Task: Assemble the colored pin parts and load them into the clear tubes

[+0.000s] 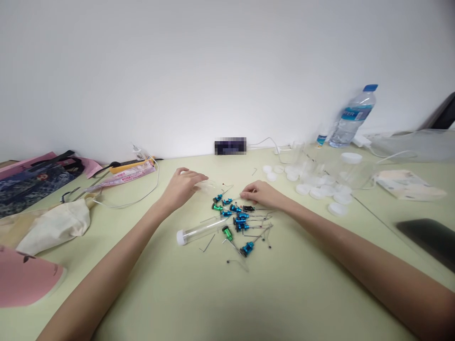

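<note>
My left hand (183,188) is closed at the far side of the pile, its fingertips on a crinkled piece of clear plastic (208,186), perhaps a bag. Across from it, my right hand (262,194) pinches thumb and fingers together; what they hold is too small to make out. Between and below the hands lie several small blue metal pieces (242,226) with black ends and thin wire-like rods. Two green ones (227,233) are among them. A clear tube (204,230) with a white cap lies left of the pile. Near it rests a bent L-shaped rod (208,243).
Several white caps (316,192) and clear tubes stand at the right, before a water bottle (353,118). A tissue pack (407,184) and dark object (430,239) lie further right. Leftward are a cloth pouch (60,225), a pink cup (28,277) and cable (142,198).
</note>
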The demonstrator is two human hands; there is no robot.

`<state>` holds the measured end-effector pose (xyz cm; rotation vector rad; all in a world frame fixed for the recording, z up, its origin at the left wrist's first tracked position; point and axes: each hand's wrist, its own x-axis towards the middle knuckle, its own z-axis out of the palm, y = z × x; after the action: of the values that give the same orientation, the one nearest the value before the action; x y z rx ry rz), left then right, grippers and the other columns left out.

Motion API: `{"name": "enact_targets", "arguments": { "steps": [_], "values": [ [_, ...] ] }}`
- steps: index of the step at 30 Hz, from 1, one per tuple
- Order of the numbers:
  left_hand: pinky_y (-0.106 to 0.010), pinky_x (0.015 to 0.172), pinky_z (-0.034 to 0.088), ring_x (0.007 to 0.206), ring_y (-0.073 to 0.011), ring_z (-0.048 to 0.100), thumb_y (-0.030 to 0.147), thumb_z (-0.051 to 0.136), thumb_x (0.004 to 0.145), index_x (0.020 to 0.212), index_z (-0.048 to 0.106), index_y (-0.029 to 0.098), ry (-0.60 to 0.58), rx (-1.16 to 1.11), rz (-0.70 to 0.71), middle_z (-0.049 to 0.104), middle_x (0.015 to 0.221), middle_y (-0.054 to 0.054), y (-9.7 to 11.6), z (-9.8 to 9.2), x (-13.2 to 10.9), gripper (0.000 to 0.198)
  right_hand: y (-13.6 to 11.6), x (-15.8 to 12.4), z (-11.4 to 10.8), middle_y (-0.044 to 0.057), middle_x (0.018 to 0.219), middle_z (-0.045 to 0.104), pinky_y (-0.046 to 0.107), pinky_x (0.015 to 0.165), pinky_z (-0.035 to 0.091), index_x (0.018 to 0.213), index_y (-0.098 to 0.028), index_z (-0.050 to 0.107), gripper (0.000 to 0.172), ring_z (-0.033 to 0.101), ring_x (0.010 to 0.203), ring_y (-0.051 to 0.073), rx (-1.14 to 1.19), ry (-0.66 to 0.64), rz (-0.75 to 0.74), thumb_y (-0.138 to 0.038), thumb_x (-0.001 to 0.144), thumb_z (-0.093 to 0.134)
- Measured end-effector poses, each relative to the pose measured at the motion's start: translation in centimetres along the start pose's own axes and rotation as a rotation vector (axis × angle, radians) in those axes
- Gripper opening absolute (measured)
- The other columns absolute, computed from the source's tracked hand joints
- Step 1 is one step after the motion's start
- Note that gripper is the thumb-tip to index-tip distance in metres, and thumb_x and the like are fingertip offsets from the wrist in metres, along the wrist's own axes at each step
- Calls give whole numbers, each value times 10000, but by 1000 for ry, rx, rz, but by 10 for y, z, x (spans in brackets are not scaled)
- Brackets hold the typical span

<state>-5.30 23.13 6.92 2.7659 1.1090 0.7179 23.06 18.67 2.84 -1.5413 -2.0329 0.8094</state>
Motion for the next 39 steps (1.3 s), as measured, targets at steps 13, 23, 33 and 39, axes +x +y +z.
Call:
{"name": "enact_targets", "arguments": {
  "steps": [13,23,33,39],
  "values": [
    [-414,921,435,972,-286,652,275,621,802,1075,679,241,70,-127,-137,719,1030,-47,49,7,-2,280,-86,-41,10,-22,656,632,207,430,396,1354,-252,464,450,438,404,73,526,-133,-194,-358,918,492],
    [-298,846,467,940,-212,669,194,496,854,1137,641,229,-136,-90,-42,716,1049,-21,78,1,-8,320,-75,-38,21,24,816,688,252,611,456,1212,-235,594,294,597,637,137,-92,59,-529,-261,951,460],
    [-453,900,412,1011,-296,639,123,502,857,1149,612,180,-5,386,-92,690,1102,-120,30,-5,-4,318,-57,-26,-2,41,771,636,256,549,515,827,-183,704,221,604,612,120,430,501,-527,-348,891,571],
    [-553,973,333,1014,-293,610,-56,268,840,1132,612,97,86,792,131,657,1089,-196,17,-4,-3,476,-28,-5,-10,40,590,635,194,510,508,729,-121,687,222,622,550,111,747,214,-23,-303,835,619]
  ]
}}
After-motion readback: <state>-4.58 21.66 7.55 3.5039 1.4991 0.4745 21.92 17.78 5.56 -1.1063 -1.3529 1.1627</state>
